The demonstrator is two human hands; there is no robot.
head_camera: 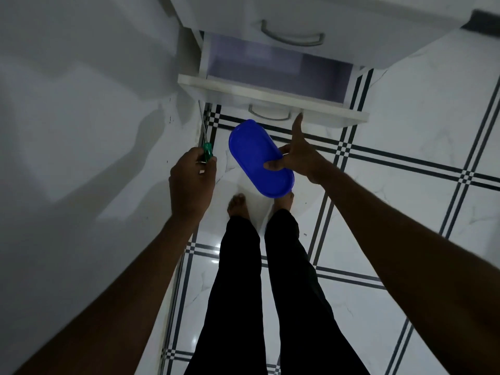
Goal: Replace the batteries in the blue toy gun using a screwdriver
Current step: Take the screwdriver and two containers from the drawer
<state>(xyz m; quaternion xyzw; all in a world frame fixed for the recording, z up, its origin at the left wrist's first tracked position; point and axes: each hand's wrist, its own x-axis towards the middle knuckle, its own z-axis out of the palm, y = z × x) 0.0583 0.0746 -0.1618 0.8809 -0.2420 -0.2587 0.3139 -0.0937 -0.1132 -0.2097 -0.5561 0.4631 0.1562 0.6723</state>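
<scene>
Underfoot, white glossy floor tiles (405,136) crossed by dark striped lines, spreading right of and below the open drawer. Left of the drawer, a broad white wall or cabinet side (81,104), shadowed. Above the drawer, a shut white drawer front with a curved metal handle (293,36). Open drawer (270,96) itself pulled out toward the viewer, white front panel, purple-lit interior, own metal handle (270,115) on the front face; contents not visible. Below the drawer, two legs in black trousers (270,293), bare feet on the tiles. Just below the drawer front, a blue oblong plastic lid or shallow box (257,158), tilted, hiding part of one foot. Right hand (295,155) pinching that blue piece at its right edge, thumb on top, other fingers beneath, index finger stretched up to touch the drawer's front edge. Left hand (193,177), down-left of the drawer, curled round the green handle of a screwdriver (204,136), thin metal shaft pointing up toward the drawer's left corner. Something small and pale also in that fist, unclear what. Blue toy gun nowhere in view.
</scene>
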